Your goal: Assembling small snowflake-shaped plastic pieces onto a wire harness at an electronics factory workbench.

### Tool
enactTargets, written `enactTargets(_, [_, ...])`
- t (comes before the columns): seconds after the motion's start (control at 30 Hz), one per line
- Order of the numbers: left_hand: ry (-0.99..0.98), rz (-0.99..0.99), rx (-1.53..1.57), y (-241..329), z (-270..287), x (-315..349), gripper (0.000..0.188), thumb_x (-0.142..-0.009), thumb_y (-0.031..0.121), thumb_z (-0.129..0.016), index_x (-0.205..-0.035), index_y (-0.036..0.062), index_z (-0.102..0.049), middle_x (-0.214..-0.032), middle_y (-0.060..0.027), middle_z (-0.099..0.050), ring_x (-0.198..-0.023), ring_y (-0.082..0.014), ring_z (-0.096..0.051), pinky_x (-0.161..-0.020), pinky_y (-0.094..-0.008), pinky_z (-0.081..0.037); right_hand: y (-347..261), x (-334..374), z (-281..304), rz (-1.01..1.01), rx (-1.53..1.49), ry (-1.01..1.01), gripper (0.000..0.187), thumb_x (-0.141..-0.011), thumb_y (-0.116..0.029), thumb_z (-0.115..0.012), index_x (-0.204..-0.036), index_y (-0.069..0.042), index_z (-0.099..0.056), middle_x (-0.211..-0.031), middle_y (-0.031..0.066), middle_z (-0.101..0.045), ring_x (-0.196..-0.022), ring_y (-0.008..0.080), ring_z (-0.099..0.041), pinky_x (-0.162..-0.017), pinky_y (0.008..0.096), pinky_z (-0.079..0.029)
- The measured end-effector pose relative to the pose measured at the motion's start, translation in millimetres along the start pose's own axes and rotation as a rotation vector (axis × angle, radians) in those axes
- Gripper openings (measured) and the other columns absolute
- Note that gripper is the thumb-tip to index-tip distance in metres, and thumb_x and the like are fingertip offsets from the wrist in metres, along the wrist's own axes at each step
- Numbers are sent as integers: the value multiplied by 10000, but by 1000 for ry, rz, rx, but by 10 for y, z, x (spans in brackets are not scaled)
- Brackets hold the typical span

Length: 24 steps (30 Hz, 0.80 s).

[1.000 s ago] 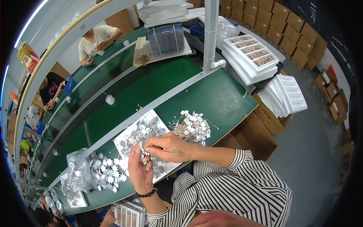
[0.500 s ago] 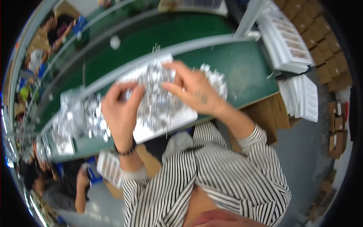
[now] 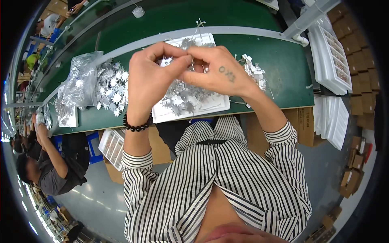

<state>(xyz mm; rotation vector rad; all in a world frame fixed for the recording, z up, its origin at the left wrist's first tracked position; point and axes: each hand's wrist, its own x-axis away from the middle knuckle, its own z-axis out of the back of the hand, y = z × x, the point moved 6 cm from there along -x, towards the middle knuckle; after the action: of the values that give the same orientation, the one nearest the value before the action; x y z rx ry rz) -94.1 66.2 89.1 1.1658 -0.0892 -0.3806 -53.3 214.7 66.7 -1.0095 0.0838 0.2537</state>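
My left hand and my right hand meet at the fingertips above the workbench, thumbs and forefingers pinched together. Whatever lies between the fingertips is too small and covered to name. Below them a white foam board carries a heap of silver snowflake-shaped pieces, mixed with small white blocks; my hands hide part of it. Thin wires with white ends stick up past the far edge of the board. Right of my right hand lies a cluster of small white blocks with thin wires.
More silver snowflakes and a clear plastic bag lie on the green bench at left. A grey rail crosses behind the board. White trays stand at right, cardboard boxes below. A co-worker sits at left.
My hands, apart half a second ago, have come together at the fingertips. The bench sits higher and further right in the picture, which is now sharper.
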Motion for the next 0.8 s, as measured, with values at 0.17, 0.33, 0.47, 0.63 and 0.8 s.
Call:
enactTargets(0.17, [-25, -23, 49, -74, 7, -30, 128, -789, 72, -798, -871, -20, -761, -742, -29, -694, -607, -72, -529, -555, -189, -414, 99, -12, -65, -56, -185, -51, 234, -858, -242, -780, -869, -24, -696, -715, 31, -609, -640, 133, -481, -567, 272, -376])
enactTargets(0.33, [172, 39, 233, -158, 287, -124, 169, -841, 116, -797, -901, -31, -739, -774, -41, -687, -628, -82, -559, -575, -196, -448, 283, -11, -81, 7, 14, -63, 249, -893, -250, -762, -931, -13, -695, -806, 42, -624, -692, 133, -519, -597, 272, -398])
enactTargets(0.47, [209, 8, 128, -389, 321, -221, 194, -852, 124, -794, -936, -39, -730, -840, -67, -698, -652, -91, -564, -576, -212, -472, 225, -35, -41, -110, 18, -4, 259, -914, -217, -727, -1054, -3, -687, -878, 43, -630, -739, 133, -540, -638, 263, -421])
enactTargets(0.63, [313, 127, 245, -576, 347, -195, 275, -887, 87, -747, -1113, -51, -673, -1018, -116, -698, -748, -126, -603, -632, -231, -509, 639, 15, -60, -7, -387, 159, 309, -973, -176, -646, -1233, -9, -640, -944, 38, -635, -783, 118, -549, -694, 232, -431])
enactTargets(0.8, [311, 258, 789, -880, 360, -29, 432, -917, 4, -665, -1327, -48, -541, -1224, -171, -647, -929, -196, -650, -718, -249, -529, 763, 89, -24, -67, -634, 264, 347, -1032, -163, -544, -1344, -18, -598, -947, 35, -647, -792, 95, -528, -723, 218, -433])
